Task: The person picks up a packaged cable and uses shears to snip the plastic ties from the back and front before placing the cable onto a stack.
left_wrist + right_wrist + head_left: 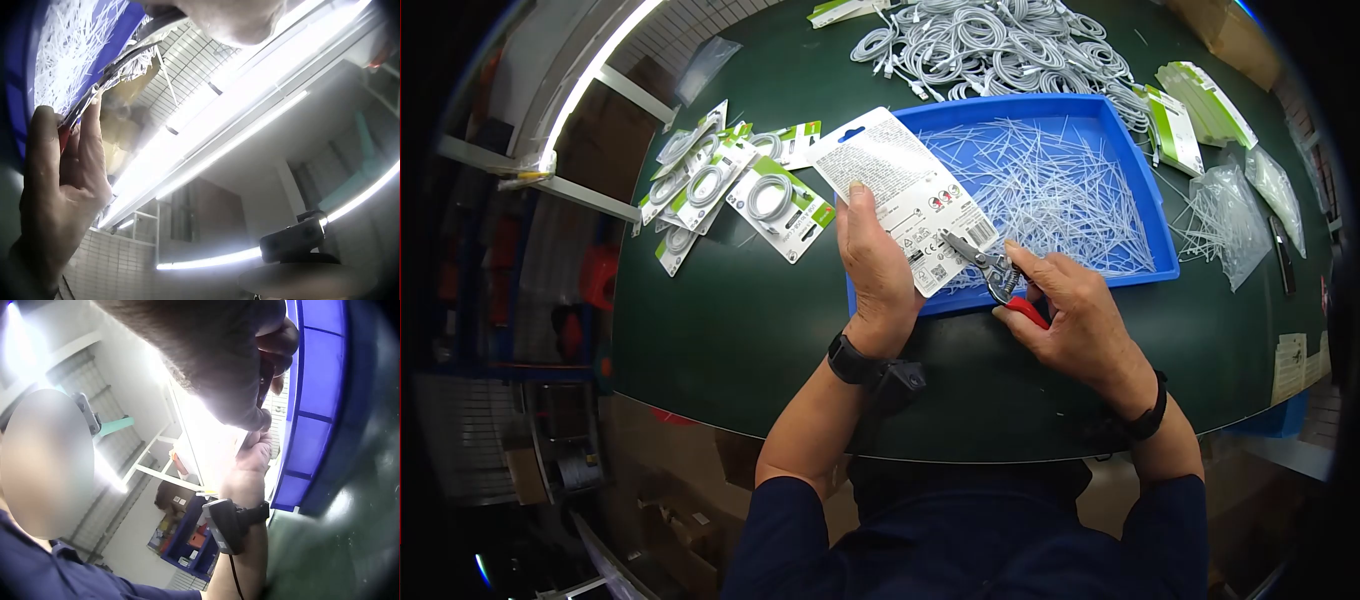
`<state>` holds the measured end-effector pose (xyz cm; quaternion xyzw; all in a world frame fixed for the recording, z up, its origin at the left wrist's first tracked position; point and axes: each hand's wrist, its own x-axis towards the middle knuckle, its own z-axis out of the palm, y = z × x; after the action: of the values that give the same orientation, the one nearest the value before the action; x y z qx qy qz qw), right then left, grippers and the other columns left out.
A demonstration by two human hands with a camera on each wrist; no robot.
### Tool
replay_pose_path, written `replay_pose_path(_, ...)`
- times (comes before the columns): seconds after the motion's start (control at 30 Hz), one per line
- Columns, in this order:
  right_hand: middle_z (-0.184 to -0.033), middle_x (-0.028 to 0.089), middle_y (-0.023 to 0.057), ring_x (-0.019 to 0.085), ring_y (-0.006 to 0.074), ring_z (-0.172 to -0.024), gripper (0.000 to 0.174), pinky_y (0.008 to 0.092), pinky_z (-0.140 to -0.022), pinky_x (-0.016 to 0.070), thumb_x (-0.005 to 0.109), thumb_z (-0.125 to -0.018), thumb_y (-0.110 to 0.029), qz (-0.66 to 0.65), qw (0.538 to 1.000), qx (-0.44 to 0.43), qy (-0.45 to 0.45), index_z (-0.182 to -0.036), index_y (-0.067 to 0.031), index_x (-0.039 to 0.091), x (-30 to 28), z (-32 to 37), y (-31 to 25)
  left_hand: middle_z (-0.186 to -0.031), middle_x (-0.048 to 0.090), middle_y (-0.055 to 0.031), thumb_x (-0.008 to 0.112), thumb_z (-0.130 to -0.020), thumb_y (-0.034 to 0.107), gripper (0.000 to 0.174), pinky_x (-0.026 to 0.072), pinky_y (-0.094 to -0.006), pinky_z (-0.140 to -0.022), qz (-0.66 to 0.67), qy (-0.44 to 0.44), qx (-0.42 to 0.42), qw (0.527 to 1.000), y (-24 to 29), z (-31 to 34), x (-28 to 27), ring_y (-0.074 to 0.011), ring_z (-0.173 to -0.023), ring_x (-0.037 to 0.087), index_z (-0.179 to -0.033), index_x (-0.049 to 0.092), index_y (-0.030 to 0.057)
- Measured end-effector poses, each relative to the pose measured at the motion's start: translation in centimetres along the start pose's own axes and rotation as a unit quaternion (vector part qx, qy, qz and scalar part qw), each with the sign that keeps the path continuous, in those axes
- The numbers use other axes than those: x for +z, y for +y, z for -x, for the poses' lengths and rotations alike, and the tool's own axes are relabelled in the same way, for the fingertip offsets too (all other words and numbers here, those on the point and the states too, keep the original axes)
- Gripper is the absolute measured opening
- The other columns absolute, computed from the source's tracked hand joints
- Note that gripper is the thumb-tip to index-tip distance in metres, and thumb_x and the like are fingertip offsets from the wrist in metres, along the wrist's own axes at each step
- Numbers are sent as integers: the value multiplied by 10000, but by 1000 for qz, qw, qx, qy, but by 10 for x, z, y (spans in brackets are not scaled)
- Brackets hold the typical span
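Observation:
My left hand (878,265) holds a white printed packaging card (900,180), back side up and tilted, over the left part of a blue tray (1166,245). The thumb lies on the card's face; the other fingers are hidden behind it. In my right hand (1085,318) is a pair of red-handled snips (998,272), their blades lying over the card's lower right edge. The left wrist view also shows the right hand (62,181) round the snips' handles. Thin white plastic ties (1050,190) lie scattered across the tray.
Left of the tray, packaged cables on cards (775,208) lie in an overlapping pile. Behind it is a heap of coiled grey cables (1000,50). At the right are stacked green-and-white cards (1205,105), a clear plastic bag (1235,220) and a dark slim tool (1283,258).

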<state>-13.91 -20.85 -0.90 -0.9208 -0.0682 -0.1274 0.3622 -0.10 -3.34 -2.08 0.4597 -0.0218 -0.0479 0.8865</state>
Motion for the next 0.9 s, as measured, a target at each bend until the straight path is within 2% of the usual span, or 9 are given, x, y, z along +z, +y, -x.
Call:
replay_pose_path(0.2,-824,636,149,664,326,-700,623,428,-637,531,854,-820,-161,-12,1000,9,1,-1385,-35,624,4,3,3,-1231,674,-185,359,-1102,304,440,616,-396,-912,-58,-14,13,998,-3,-4,-7,-272,-1050,735,-1370,514,-10)
replay_pose_path(0.3,-821,642,156,666,338,-709,621,433,-644,534,856,-816,-156,-16,1000,9,3,-1378,-27,625,6,3,3,-1265,626,-157,389,-1115,278,425,565,-358,-954,-57,-25,-7,998,0,-5,-9,-218,-1102,679,-1438,442,6)
replay_pose_path(0.43,-824,645,154,655,316,-701,618,410,-648,525,860,-807,-145,-37,999,17,-4,-1368,-18,633,3,2,3,-1255,648,-137,460,-1121,232,386,547,-325,-960,-135,-109,19,985,10,-12,-11,-179,-1109,660,-1423,472,-9)
replay_pose_path(0.5,-826,647,141,637,276,-685,616,386,-648,516,860,-803,-135,-88,996,12,7,-1367,-17,641,-2,0,2,-1247,659,-126,498,-1120,198,361,540,-312,-958,-179,-177,60,966,19,-17,-11,-160,-1104,652,-1415,486,-11)
replay_pose_path(0.63,-838,649,105,584,178,-662,632,327,-630,489,861,-793,-109,-124,989,-5,77,-1379,-12,646,-14,-6,5,-1130,711,-86,641,-1059,113,292,531,-301,-937,-306,-233,158,910,41,-18,-13,-126,-1035,656,-1320,590,-10)
replay_pose_path(0.67,-851,640,65,544,110,-667,644,279,-617,469,857,-800,-87,-174,980,11,96,-1400,-8,637,-13,-6,8,-1106,723,-81,684,-1032,101,287,522,-291,-933,-407,-236,214,856,47,-23,-18,-117,-1010,660,-1288,618,-10)
replay_pose_path(0.77,-880,635,41,508,72,-678,654,240,-611,445,851,-811,-68,-227,963,4,145,-1422,-7,625,-12,-7,12,-1096,719,-86,702,-1021,84,273,515,-290,-921,-408,-217,269,845,49,-29,-17,-121,-982,658,-1269,631,-6)
replay_pose_path(0.87,-894,638,32,496,62,-682,649,230,-617,440,847,-814,-62,-227,965,18,134,-1423,-9,627,-16,-7,11,-1075,714,-89,625,-1084,217,268,526,-325,-920,-277,-129,234,923,41,-28,-8,-161,-972,669,-1254,660,13)
replay_pose_path(0.9,-890,640,32,496,63,-681,647,233,-617,441,849,-811,-65,-231,964,26,128,-1419,-10,631,-16,-6,11,-1039,705,-85,575,-1100,285,300,528,-333,-893,-197,-111,180,957,41,-29,-6,-170,-929,661,-1202,662,17)
